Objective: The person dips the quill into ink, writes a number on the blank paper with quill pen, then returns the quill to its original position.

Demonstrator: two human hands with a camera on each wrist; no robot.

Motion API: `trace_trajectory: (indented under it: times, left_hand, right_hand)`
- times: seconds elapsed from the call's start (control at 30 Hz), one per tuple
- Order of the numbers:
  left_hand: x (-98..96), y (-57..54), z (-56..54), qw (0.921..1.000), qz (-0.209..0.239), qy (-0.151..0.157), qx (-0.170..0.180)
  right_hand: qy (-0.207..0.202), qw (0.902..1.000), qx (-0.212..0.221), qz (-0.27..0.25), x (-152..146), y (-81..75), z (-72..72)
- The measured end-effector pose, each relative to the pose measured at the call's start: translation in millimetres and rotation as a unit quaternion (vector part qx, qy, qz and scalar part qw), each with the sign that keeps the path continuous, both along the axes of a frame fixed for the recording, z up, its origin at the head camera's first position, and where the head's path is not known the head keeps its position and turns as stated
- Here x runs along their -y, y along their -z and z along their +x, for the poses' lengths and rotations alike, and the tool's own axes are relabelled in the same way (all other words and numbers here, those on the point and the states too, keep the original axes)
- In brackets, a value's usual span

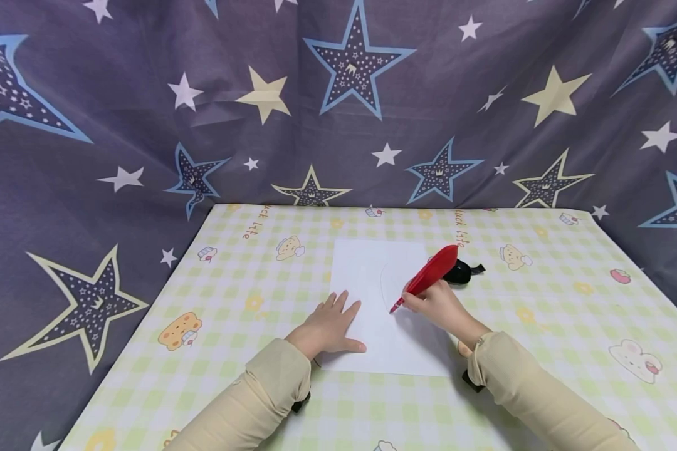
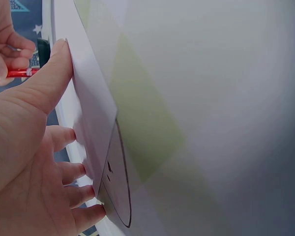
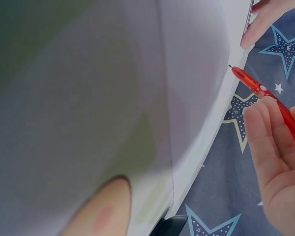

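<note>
A white sheet of paper (image 1: 367, 263) lies on the checked tablecloth, with a thin curved line drawn down its middle. My right hand (image 1: 437, 305) pinches a red pen (image 1: 396, 305) topped by a large red feather (image 1: 433, 270). In the head view the pen's tip meets the lower end of that line; the right wrist view shows the dark tip (image 3: 230, 66) right at the paper's surface. Fingers spread, my left hand (image 1: 330, 324) rests on the sheet's left side. In the left wrist view its thumb (image 2: 59, 69) and fingertips press along the paper's edge.
A black object (image 1: 459, 273) with a short strap lies just right of the paper, behind my right hand. The tablecloth (image 1: 293, 275) carries printed bears, flowers and cupcakes. A dark curtain (image 1: 327, 138) with stars hangs behind the table's far edge.
</note>
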State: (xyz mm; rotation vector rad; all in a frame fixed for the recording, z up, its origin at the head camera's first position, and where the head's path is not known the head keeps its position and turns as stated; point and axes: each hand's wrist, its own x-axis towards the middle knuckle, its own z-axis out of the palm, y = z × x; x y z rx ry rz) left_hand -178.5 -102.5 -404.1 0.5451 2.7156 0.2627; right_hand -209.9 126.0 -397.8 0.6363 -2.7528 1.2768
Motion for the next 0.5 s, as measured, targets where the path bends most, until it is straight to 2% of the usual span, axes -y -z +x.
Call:
trace_trajectory:
  times: [0.5]
  left_hand:
    - [0.9, -1.4, 0.4, 0.9999, 0.014, 0.000, 0.005]
  right_hand:
    - [-0.005, 0.9999, 0.004, -0.009, -5.4, 0.0, 4.9]
